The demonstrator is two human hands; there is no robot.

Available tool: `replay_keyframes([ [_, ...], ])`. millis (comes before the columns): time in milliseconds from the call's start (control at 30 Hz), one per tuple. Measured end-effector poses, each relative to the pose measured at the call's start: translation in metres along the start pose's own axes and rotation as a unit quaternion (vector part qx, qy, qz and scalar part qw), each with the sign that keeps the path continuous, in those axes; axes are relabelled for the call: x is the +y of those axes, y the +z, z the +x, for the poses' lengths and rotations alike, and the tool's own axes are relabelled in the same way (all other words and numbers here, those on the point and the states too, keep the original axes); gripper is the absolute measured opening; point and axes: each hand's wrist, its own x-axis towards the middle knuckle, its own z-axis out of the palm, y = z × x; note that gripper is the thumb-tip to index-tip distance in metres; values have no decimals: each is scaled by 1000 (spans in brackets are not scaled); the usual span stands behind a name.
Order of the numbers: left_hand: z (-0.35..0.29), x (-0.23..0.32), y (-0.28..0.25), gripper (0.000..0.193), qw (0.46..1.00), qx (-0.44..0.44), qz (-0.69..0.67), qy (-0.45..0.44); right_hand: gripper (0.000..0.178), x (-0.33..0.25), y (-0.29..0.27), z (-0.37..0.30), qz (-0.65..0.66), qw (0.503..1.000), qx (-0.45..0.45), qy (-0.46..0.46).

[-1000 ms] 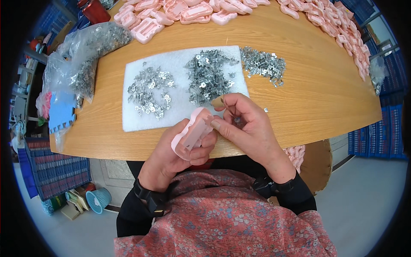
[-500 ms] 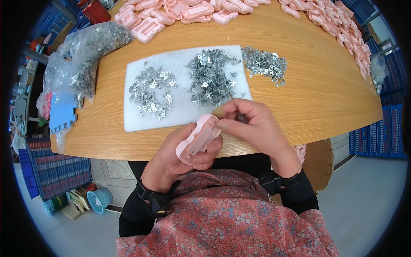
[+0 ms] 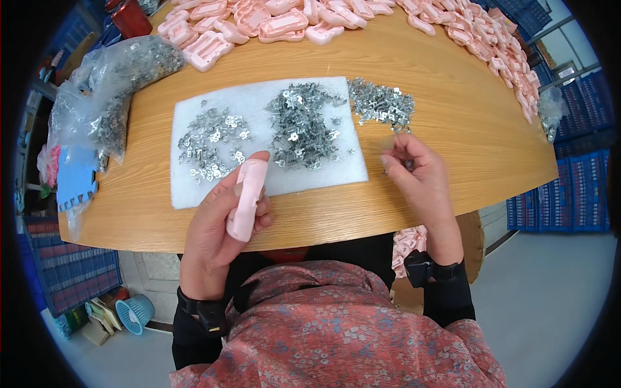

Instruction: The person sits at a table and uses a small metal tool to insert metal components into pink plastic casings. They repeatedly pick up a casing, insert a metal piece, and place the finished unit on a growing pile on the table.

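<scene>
My left hand [image 3: 217,216] is closed around a pink plastic shell [image 3: 247,200], held tilted up on edge just over the table's front side. Its smooth outer side faces me, and its hollow is mostly turned out of sight. Apart from it, my right hand [image 3: 419,171] is over the bare wood with its fingers curled. Small greyish metal pieces [image 3: 408,165] show between those fingers, partly hidden. A white foam sheet [image 3: 259,107] beyond my hands bears two heaps of small metal plates, a left heap [image 3: 207,145] and a denser right heap [image 3: 301,126].
Another heap of metal parts [image 3: 381,103] lies right of the foam. Pink shells [image 3: 284,24] pile along the far edge, more [image 3: 482,45] at far right. At left are a clear bag of metal parts [image 3: 110,97], a blue foam mat [image 3: 76,178] and a red container [image 3: 131,19].
My hands have parted. The left has moved left with the shell and turned its hollow away; the right has let go of the shell and moved right. The view has shifted slightly.
</scene>
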Motion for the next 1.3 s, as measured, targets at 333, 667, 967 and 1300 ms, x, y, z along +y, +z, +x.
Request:
replay_keyframes([
  [333,-16,4,-11,47,998,-20,-56,7,24,-16,35,17,-103,993,-26,-55],
  [667,-47,33,-32,63,989,-49,-115,72,19,3,28,9,-90,994,42,-40],
  [967,-31,15,-34,61,984,-78,-145,72,14,2,12,7,-79,995,52,-23],
  [1300,-19,1,-17,61,998,-14,-69,-2,14,-13,39,11,-121,990,20,-72],
])
